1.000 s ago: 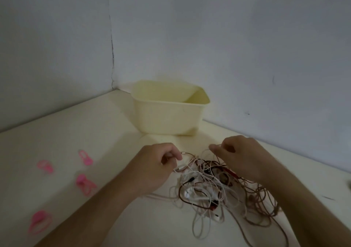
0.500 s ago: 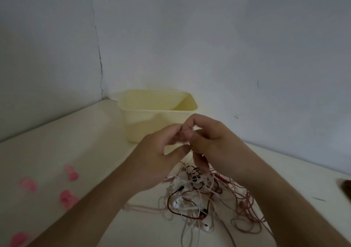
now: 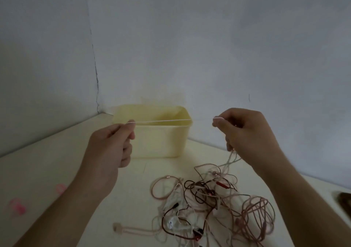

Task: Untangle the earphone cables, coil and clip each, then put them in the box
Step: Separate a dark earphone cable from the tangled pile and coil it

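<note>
From the head view, I have my left hand (image 3: pixel 112 148) and right hand (image 3: pixel 245 132) raised well apart, each pinching one pale earphone cable (image 3: pixel 171 121) stretched taut between them before the yellow box (image 3: pixel 157 138). It trails down from my right hand into the tangle (image 3: pixel 212 203) on the bench (image 3: pixel 47 163). I judge untangling barely begun; next I must draw this strand free.

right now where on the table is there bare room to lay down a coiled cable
Bare table lies between the left hand and the pink clips, left of the yellow box. A smaller strip shows between box and cable tangle. The near right is crowded with cables.
</note>
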